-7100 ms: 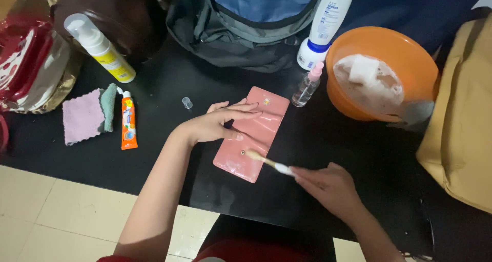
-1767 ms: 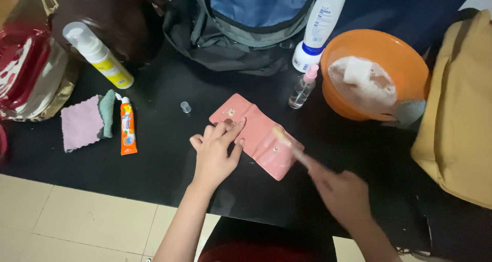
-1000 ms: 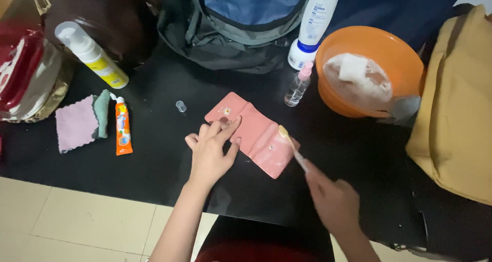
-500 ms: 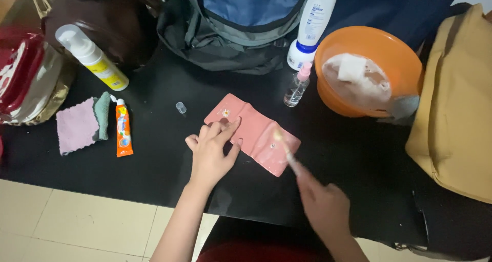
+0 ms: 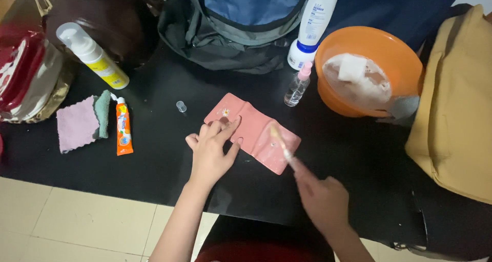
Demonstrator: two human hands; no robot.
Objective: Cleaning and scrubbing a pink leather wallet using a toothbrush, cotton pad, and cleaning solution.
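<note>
Pink wallet (image 5: 254, 133) flat on bench (image 5: 154, 175), pinned under released left hand (image 5: 211, 154); right hand (image 5: 322, 200) grasping toothbrush (image 5: 280, 143) over wallet's right half.

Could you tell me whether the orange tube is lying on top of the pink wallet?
No, the orange tube lies on the black table beside the pink cloth, well apart from the pink wallet.

One head-worn camera looks steeply down from above the person's own arms at a black table (image 5: 154, 164), fairly near. The left hand (image 5: 210, 154) and right hand (image 5: 320, 198) sit low in frame, the table's far edge at top.
</note>
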